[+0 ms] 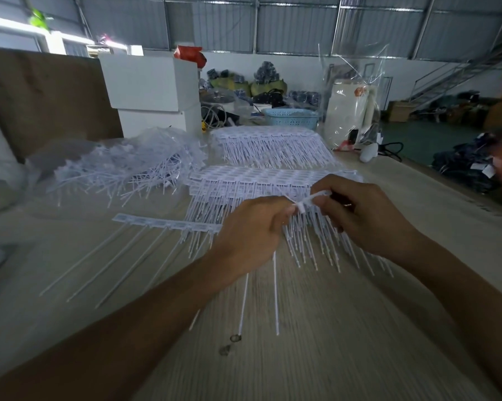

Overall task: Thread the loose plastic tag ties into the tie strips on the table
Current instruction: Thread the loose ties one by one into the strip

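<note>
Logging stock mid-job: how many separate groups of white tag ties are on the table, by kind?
Loose tie heap: 1
Stacked strip piles: 2
Single strip lying apart: 1
Total: 4 groups. Individual ties are too many to count.

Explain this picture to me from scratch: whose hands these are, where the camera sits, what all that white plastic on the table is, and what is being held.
There is no machine here. One camera sits on a person's head and looks forward and down, so both bare arms reach in from the bottom of the picture. The left hand and the right hand meet over a pale wooden table and together pinch a thin white plastic tag tie, whose long tails hang toward the camera. Just beyond the hands lies a stack of white comb-like tie strips, with another stack behind it. A single strip lies to the left. Far left is a loose heap of white ties in clear plastic. A pale blue plastic basket stands further back.
</note>
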A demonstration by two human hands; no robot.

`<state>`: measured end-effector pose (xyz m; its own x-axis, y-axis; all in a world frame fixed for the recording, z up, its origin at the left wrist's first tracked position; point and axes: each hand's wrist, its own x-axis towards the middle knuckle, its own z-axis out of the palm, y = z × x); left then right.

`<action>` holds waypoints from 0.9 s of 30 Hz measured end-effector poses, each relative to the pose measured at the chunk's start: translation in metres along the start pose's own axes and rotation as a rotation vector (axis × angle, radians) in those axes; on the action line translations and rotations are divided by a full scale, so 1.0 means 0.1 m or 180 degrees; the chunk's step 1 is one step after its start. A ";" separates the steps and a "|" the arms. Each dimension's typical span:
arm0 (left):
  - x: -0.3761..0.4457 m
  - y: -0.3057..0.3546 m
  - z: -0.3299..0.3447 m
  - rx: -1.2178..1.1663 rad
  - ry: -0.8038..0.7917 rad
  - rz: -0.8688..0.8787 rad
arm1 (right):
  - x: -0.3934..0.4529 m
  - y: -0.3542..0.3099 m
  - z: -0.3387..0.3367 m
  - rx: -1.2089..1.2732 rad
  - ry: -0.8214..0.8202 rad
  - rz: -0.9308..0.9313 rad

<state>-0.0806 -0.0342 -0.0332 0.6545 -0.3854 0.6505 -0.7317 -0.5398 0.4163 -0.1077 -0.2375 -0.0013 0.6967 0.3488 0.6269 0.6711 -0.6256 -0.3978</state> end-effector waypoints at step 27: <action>0.00 0.06 0.00 -0.0727 0.0148 0.0033 | -0.02 -0.15 0.15 0.0558 -0.0548 0.0879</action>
<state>-0.0854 -0.0371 -0.0305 0.6411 -0.3523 0.6818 -0.7659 -0.3506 0.5390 -0.1155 -0.2187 -0.0065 0.8800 0.3051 0.3640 0.4747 -0.5887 -0.6543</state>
